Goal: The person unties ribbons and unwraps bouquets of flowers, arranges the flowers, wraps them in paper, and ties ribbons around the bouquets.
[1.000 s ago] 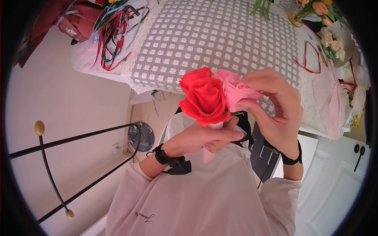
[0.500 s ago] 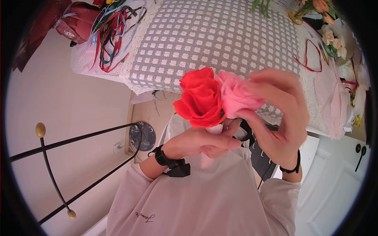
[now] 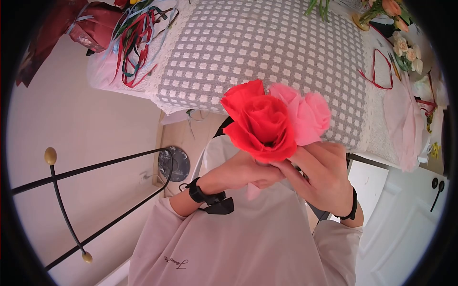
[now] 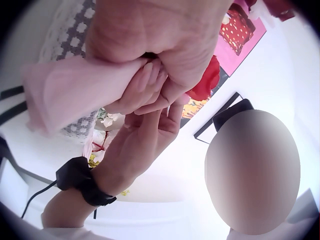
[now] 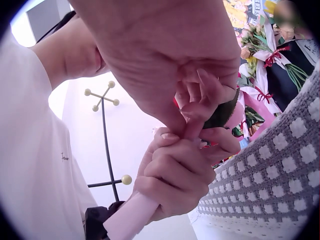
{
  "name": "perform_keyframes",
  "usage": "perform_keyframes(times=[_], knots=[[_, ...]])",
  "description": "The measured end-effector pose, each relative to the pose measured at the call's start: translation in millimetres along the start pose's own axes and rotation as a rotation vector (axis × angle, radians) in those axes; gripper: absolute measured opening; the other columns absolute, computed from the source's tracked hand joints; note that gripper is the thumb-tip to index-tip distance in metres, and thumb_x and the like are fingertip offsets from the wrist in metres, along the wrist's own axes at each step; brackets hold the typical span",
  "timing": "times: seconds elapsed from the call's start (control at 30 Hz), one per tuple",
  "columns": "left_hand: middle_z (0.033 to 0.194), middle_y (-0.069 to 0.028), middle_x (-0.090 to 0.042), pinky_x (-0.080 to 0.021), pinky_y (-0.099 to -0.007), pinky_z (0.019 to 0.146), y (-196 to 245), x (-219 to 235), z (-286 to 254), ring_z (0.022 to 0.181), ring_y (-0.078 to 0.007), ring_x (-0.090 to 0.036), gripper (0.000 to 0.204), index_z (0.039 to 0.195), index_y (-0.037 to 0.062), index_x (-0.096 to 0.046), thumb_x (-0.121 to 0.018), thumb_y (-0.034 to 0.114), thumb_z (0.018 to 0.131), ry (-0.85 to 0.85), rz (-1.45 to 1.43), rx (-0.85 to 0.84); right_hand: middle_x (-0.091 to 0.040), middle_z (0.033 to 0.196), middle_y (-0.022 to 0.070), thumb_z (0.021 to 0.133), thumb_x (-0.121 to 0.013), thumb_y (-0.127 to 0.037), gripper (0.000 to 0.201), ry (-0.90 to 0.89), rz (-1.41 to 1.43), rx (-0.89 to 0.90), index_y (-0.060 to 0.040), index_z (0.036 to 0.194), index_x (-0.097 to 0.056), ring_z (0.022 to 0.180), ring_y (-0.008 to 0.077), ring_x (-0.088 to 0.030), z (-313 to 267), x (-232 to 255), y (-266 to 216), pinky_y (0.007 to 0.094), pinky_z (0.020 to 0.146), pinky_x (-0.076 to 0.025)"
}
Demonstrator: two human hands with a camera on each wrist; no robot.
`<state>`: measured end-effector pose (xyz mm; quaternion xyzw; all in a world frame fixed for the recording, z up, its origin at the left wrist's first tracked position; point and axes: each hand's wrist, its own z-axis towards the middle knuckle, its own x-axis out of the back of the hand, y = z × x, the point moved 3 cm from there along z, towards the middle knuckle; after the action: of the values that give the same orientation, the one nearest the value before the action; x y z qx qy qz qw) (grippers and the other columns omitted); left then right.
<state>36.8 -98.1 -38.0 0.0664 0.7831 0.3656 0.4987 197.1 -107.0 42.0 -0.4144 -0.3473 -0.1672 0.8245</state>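
– What are your fingers doing, close in?

– My left hand (image 3: 241,170) is curled round the pale pink wrapping (image 5: 131,217) and grips it in front of my pale shirt (image 3: 238,238); the lower end pokes out beneath my fingers. My right hand (image 3: 325,178) is bent in against the left one, just under the blooms, and whether it pinches a stem I cannot tell

– And the flowers?

– The red roses (image 3: 263,114) sit right above my left hand, and the pink blooms (image 3: 312,117) touch them on the right, over my right knuckles. A green leaf (image 5: 223,112) shows beside my right fingers

– What lies past them?

– A grey-and-white checked cloth (image 3: 267,52). Left of it is a tangle of red, green and pale blue ribbons (image 3: 136,52); right of it, a thin loop of red ribbon (image 3: 373,66) near some cream roses (image 3: 405,51)

– And farthest off?

– On the left, a black rail (image 3: 109,165) with tan knobs, before a pale wall (image 3: 95,119); on the right, a white panelled door (image 3: 400,214)
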Motion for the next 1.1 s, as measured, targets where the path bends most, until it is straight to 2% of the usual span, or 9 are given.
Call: perform_keyframes(times=[0.1,0.17,0.37,0.5,0.57,0.77,0.9,0.97,1.1], knots=[[0.060,0.0063,-0.041,-0.022,-0.0258,0.047,1.3,-3.1,1.0,0.050,-0.0030,-0.034,0.010,0.085,0.0064,-0.058,-0.059,-0.002,0.091,0.043,0.039,0.018,-0.067,0.076,0.0046,0.079,-0.079,-0.003,0.026,-0.009,0.065,-0.049,-0.0046,0.104,-0.072,0.056,0.0207,-0.064,1.2,1.3,0.9,0.0327,0.048,-0.048],[0.061,0.0058,-0.043,-0.022,-0.0250,0.046,-4.5,0.5,3.1,0.050,-0.0030,-0.035,0.008,0.090,0.0055,-0.059,-0.058,-0.002,0.091,-0.010,-0.017,0.026,-0.070,0.078,0.0060,0.083,-0.079,-0.005,0.022,-0.036,0.168,-0.130,-0.0066,0.104,-0.073,0.057,0.0216,-0.066,2.2,1.7,3.4,0.0332,0.049,-0.050],[0.064,0.0059,-0.039,-0.020,-0.0268,0.049,1.5,-5.1,5.3,0.052,-0.0049,-0.031,0.008,0.089,0.0071,-0.056,-0.059,0.002,0.095,0.009,-0.020,0.010,-0.071,0.076,0.0074,0.084,-0.078,-0.005,0.019,-0.038,0.251,-0.262,-0.0083,0.102,-0.074,0.057,0.0241,-0.066,-2.2,1.2,6.9,0.0333,0.049,-0.050],[0.062,0.0056,-0.044,-0.022,-0.0244,0.046,-3.6,-3.1,8.0,0.049,-0.0027,-0.035,0.009,0.096,0.0055,-0.059,-0.059,-0.002,0.092,0.053,-0.041,-0.029,-0.069,0.073,0.0066,0.082,-0.077,-0.003,0.022,-0.045,0.123,-0.211,-0.0091,0.103,-0.072,0.056,0.0250,-0.065,-0.8,2.2,7.9,0.0336,0.048,-0.049],[0.062,0.0056,-0.044,-0.022,-0.0246,0.046,-9.8,1.9,7.5,0.049,-0.0025,-0.035,0.008,0.098,0.0043,-0.060,-0.062,-0.001,0.093,0.076,-0.041,0.009,-0.067,0.071,0.0066,0.081,-0.074,-0.005,0.027,-0.065,0.006,-0.081,-0.0093,0.107,-0.068,0.054,0.0270,-0.063,-0.9,1.1,9.2,0.0360,0.046,-0.046],[0.061,0.0051,-0.042,-0.021,-0.0263,0.046,-4.4,-0.6,5.9,0.048,-0.0039,-0.032,0.003,0.094,0.0011,-0.061,-0.061,0.002,0.096,0.121,-0.015,0.049,-0.066,0.070,0.0087,0.084,-0.069,-0.010,0.030,-0.279,-0.048,-0.090,-0.0086,0.112,-0.058,0.054,0.0314,-0.062,-1.8,2.5,14.8,0.0392,0.044,-0.040],[0.060,0.0050,-0.042,-0.021,-0.0255,0.046,-3.1,-0.2,7.2,0.048,-0.0038,-0.033,0.003,0.094,0.0016,-0.059,-0.061,0.001,0.096,0.107,-0.018,0.068,-0.065,0.069,0.0094,0.085,-0.069,-0.010,0.031,-0.301,-0.057,-0.091,-0.0082,0.114,-0.057,0.054,0.0318,-0.063,-1.5,0.0,15.2,0.0390,0.044,-0.041],[0.060,0.0060,-0.042,-0.023,-0.0248,0.046,-4.5,2.3,8.0,0.049,-0.0031,-0.036,0.009,0.103,-0.0003,-0.062,-0.063,0.002,0.095,0.095,-0.016,0.076,-0.065,0.068,0.0098,0.086,-0.068,-0.011,0.031,-0.325,-0.085,-0.085,-0.0075,0.114,-0.056,0.053,0.0320,-0.062,-1.5,0.1,15.5,0.0394,0.044,-0.041],[0.060,0.0058,-0.041,-0.024,-0.0248,0.046,-4.2,2.1,8.9,0.049,-0.0029,-0.036,0.008,0.102,0.0003,-0.062,-0.063,0.002,0.095,0.107,-0.023,0.074,-0.063,0.067,0.0099,0.086,-0.069,-0.012,0.032,-0.372,-0.128,-0.085,-0.0068,0.113,-0.056,0.053,0.0310,-0.062,-1.8,-0.3,16.3,0.0384,0.044,-0.041]])
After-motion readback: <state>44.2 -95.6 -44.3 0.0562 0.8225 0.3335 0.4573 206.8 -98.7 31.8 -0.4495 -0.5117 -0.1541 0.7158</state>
